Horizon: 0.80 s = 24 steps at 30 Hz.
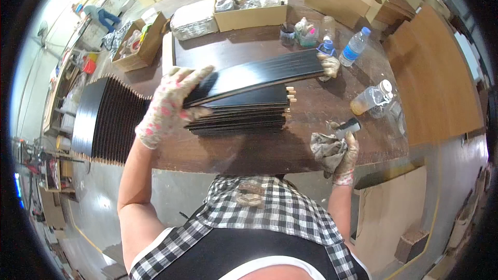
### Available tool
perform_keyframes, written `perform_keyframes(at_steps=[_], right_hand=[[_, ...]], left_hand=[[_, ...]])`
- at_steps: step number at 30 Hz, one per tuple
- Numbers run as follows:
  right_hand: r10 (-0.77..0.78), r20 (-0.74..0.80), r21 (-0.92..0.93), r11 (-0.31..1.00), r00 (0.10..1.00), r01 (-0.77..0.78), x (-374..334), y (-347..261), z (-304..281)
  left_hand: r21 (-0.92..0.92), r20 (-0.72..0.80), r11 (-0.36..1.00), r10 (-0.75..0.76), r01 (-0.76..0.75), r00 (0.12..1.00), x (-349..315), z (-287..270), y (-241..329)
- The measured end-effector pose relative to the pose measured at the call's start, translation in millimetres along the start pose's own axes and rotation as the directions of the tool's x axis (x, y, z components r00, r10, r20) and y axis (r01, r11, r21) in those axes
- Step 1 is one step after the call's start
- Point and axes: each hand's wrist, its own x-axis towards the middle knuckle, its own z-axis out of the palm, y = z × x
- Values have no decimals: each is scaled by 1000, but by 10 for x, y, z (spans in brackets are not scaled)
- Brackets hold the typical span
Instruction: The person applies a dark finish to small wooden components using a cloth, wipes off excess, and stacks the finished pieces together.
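Observation:
My left hand (176, 98), in a flower-patterned work glove, grips the left end of a glossy black board (259, 75). The board slants above a stack of similar black boards (238, 119) with small light pegs at their right ends. Its right end meets a crumpled beige cloth or glove (329, 65); whether it rests there I cannot tell. Toward the table's front right, my gloved right hand (350, 158) is closed around a grey rag (328, 150). A small object with a dark face (348, 126) shows at its fingertips, its kind unclear.
A long row of black boards (106, 116) fills the brown table's left side. Bottles, including a blue-capped one (355, 46) and a white-capped one (371, 97), stand at the right. Cardboard boxes (251, 18) line the back. Another person (101, 16) bends over far left.

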Motion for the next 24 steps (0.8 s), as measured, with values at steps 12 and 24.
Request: perform_keyframes(at_steps=[12, 24], right_hand=[[-81, -155, -88, 994, 985, 68, -274, 184, 399], [-53, -63, 123, 991, 997, 61, -823, 325, 535]], left_hand=[[-129, 137, 991, 59, -41, 989, -21, 356, -539], [-407, -104, 815, 408, -413, 907, -92, 538, -41]])
